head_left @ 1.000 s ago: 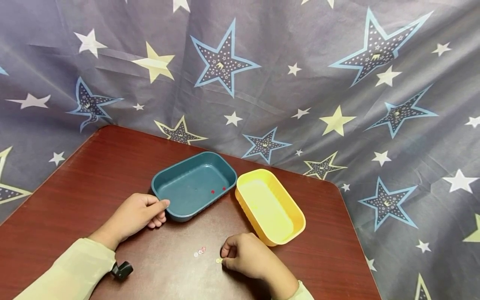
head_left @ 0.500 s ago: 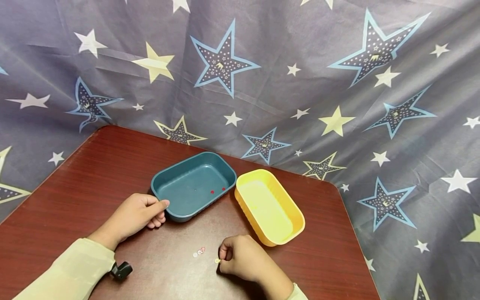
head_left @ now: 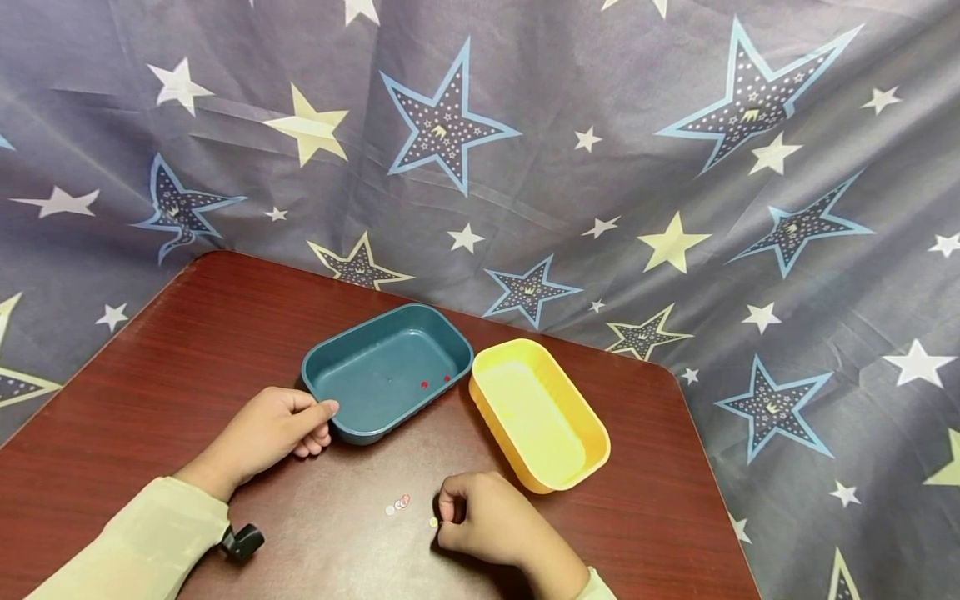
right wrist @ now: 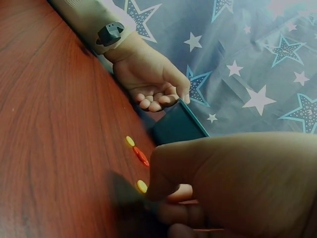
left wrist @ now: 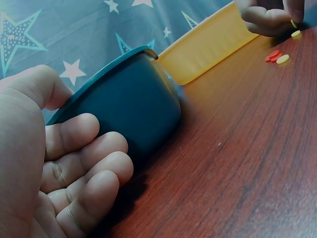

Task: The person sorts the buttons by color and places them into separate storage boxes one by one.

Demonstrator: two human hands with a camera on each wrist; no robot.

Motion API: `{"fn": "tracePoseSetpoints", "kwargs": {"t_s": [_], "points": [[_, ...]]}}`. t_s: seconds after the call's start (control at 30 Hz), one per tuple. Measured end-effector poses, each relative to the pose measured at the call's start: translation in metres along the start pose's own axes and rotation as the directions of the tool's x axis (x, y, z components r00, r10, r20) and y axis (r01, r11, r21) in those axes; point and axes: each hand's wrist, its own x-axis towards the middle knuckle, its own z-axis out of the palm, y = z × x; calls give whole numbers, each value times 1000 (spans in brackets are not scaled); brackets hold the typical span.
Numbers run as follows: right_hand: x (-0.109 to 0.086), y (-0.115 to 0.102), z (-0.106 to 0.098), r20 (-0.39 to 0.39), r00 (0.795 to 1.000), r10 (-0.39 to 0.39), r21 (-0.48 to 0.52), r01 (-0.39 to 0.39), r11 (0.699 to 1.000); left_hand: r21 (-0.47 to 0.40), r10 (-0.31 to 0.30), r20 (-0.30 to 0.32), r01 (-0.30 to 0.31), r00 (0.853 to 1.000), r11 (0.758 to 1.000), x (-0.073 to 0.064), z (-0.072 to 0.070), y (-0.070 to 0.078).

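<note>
My left hand (head_left: 277, 429) grips the near left rim of the blue-green tray (head_left: 367, 436), thumb on top of the edge, with the other fingers curled below it in the left wrist view. Two small red buttons (head_left: 424, 384) lie inside that tray. Over the table, my right hand (head_left: 487, 512) pinches a small yellow button (left wrist: 293, 24) between thumb and forefinger. Another yellow button (right wrist: 142, 186) lies on the table just by its fingertips. Slightly left is a small cluster of red buttons (right wrist: 140, 155) with a yellow button (right wrist: 130, 141) beside it.
A yellow tray (head_left: 504, 429) stands right of the blue-green one, close against its corner. Both are on a reddish-brown wooden table (head_left: 225, 333). Behind hangs a grey curtain (head_left: 555, 75) printed with stars. A black wrist device (head_left: 243, 542) is on the left sleeve.
My right hand has shifted very slightly left and its fingertips have closed at the yellow buttons. The left hand and both trays look unmoved.
</note>
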Motion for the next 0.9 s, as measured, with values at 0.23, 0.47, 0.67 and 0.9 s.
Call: {"fn": "tracePoseSetpoints", "kwargs": {"t_s": [0.23,0.47,0.67,0.9], "points": [[1,3,-1,-10,1000,3,34,-3,999,7,-2,-4,2,1000,1000,-1,0,2],[1,2,-2,4,1000,15,111,-15,994,7,-7,-4,7,1000,1000,-1,1,2],[1,2,-3,24,1000,16,132,-19,991,8,-3,-2,3,1000,1000,0,1,1],[1,4,-3,30,999,14,142,-18,990,7,-3,-4,3,1000,1000,-1,1,2]]}}
